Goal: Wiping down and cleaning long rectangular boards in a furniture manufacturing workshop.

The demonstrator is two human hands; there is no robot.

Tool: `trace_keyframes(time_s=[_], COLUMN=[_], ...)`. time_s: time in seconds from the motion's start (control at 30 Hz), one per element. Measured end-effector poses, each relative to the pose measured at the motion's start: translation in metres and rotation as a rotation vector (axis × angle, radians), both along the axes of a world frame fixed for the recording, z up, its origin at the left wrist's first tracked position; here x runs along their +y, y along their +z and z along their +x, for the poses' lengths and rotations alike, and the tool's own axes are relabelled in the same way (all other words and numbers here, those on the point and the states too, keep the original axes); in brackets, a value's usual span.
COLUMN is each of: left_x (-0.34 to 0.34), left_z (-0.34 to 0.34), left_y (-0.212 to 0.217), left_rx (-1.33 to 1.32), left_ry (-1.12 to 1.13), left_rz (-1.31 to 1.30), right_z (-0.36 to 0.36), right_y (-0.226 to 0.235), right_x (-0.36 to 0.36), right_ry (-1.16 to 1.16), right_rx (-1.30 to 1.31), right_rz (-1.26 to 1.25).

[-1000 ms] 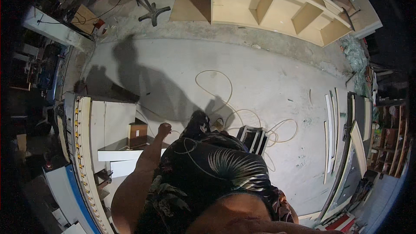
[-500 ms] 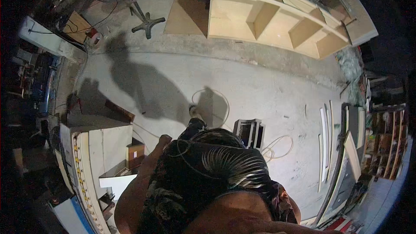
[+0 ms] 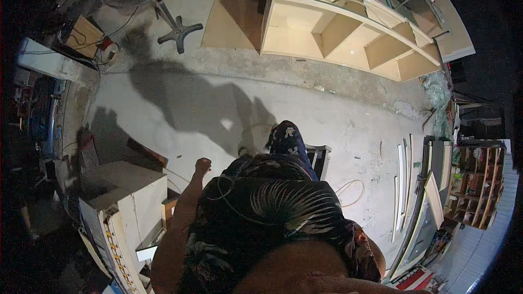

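Observation:
My left hand [image 3: 202, 165] is raised in front of me at the left, small in the picture, with its fingers curled in. Nothing shows in it. It is apart from everything, and nearest to it stands a pale cabinet [image 3: 143, 196] with a dusty top. My right hand is out of sight; only part of the right arm shows by my body. One leg in dark patterned trousers [image 3: 290, 137] is lifted forward. Just right of it, a dark slatted frame like a stool [image 3: 325, 158] is partly covered by my body.
A long pale wooden shelf unit [image 3: 338, 32] lies at the far side. A standing fan [image 3: 177, 34] is at far left. A thin hose loop [image 3: 351, 191] is on the floor. Long strips [image 3: 402, 179] and panels lie at right, beside a wooden rack [image 3: 479, 182].
I have stepped forward, one leg now raised ahead of my body. The stool-like frame is more covered. My left hand has swung slightly forward and left.

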State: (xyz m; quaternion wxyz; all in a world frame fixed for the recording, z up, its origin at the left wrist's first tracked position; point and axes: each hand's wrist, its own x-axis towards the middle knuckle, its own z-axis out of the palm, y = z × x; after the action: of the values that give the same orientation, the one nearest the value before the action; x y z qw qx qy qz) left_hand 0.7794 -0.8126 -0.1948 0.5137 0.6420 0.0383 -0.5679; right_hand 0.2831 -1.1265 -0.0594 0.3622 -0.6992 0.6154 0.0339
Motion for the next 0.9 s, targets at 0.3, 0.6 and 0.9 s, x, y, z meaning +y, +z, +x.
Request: trace_keyframes(time_s=[0.3, 0.6, 0.9], left_x=[-0.114, -0.325, -0.555], left_z=[0.040, 0.102, 0.068], left_y=[-0.023, -0.036, -0.042], left_rx=[-0.112, -0.803, -0.399], left_ry=[-0.131, -0.179, -0.717], left_rz=[0.227, 0.001, 0.654], right_z=[0.078, 0.111, 0.296], right_y=[-0.077, -0.249, -0.286], right_x=[-0.142, -0.334, -0.513], right_ry=[0.020, 0.040, 0.557], right_rx=[-0.062, -0.018, 0.264], right_rz=[0.068, 0.282, -0.070])
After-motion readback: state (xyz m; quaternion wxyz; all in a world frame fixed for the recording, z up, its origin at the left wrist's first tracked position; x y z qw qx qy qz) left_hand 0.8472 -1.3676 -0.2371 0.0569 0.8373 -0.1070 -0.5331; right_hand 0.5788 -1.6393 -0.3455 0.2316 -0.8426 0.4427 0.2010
